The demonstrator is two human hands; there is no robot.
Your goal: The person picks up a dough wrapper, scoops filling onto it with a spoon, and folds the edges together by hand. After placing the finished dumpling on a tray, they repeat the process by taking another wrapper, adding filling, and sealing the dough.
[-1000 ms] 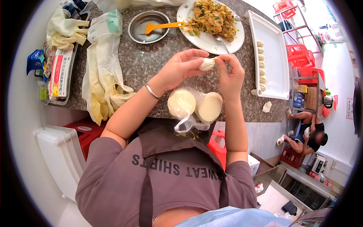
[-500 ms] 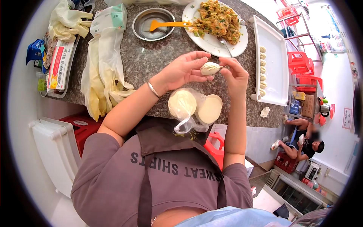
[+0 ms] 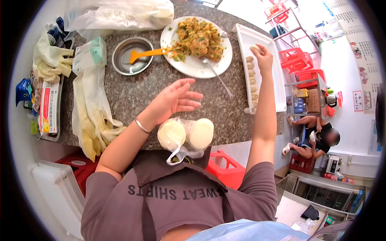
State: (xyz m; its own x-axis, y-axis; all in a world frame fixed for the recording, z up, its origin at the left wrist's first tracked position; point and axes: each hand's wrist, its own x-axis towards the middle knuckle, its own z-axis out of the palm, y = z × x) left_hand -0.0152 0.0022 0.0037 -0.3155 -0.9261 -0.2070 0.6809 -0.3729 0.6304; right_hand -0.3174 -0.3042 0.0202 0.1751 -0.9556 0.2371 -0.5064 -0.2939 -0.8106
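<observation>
My right hand [image 3: 264, 58] is over the white tray [image 3: 276, 94], with a small pale dumpling [image 3: 254, 48] pinched at its fingertips. Below it, a column of several pleated dumplings [image 3: 252, 81] lies along the tray's left side. My left hand [image 3: 172, 100], a bangle at its wrist, is empty with the fingers spread above the stone counter. Just below that hand are two stacks of round dough wrappers [image 3: 172, 134] in clear plastic. A white plate [image 3: 177, 69] of chopped filling [image 3: 201, 38] stands beyond, with a metal spoon [image 3: 219, 78] on its edge.
A steel bowl [image 3: 120, 66] holds the end of an orange brush [image 3: 148, 53]. Yellowish gloves [image 3: 90, 120], a tissue pack [image 3: 90, 56] and a plastic bag [image 3: 120, 16] lie on the counter. A red stool [image 3: 225, 170] is below its edge; another person [image 3: 321, 136] sits at right.
My right hand has moved away from my left to the tray, taking the dumpling along. My left hand has let go of it and opened. The whole view has shifted.
</observation>
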